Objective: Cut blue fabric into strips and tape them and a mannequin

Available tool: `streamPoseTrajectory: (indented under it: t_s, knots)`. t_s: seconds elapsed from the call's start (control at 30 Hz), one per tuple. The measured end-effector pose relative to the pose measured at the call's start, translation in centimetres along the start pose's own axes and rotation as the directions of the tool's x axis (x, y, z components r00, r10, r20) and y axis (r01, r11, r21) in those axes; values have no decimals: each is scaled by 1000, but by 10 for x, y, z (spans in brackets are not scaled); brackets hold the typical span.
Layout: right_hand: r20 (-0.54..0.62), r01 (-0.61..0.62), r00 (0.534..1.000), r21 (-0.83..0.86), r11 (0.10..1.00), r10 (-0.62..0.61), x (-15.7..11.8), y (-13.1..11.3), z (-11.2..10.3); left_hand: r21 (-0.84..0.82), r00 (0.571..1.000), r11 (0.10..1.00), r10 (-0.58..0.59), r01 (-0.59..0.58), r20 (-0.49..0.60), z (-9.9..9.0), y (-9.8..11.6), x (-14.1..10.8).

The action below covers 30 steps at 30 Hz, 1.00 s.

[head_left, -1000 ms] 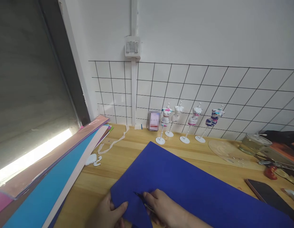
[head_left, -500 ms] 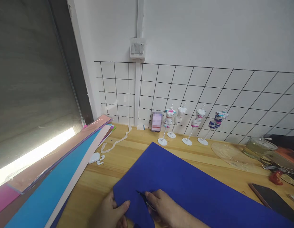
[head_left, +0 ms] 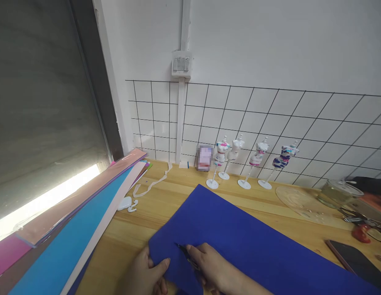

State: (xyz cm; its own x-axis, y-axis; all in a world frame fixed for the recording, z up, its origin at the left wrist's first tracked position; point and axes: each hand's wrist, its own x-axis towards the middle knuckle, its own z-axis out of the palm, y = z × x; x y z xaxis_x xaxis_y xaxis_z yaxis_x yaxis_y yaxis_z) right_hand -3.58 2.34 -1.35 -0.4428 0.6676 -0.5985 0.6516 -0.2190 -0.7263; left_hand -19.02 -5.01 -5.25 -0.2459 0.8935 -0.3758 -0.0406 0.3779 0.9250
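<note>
Your left hand, lower left of centre, pinches the left edge of the blue sheet, which spreads across the lower right, thumb on top, fingers curled below. Your right hand, bottom centre, grips dark scissors pointing upper left, forearm slanting from the bottom edge.

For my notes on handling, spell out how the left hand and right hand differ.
The left hand pinches the blue sheet at its left edge; the right hand grips a dark pointed tool. The right hand's forearm shows; the left hand's is out of view. Both hands are bare and low in the picture.
</note>
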Motion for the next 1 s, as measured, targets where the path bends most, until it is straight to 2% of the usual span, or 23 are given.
streamPoseTrajectory:
  t_s: [0.17, 1.0]
  knots:
    - [22, -14, 1000, 9, 1000, 14, 0, 1, -1, 18, 1000, 1000, 19, -19, -3, -2, -2, 0]
    - [-34, -19, 999, 75, 997, 21, 8, -13, 10, 4, 1000, 1000, 7, -7, 22, 0, 6, -4]
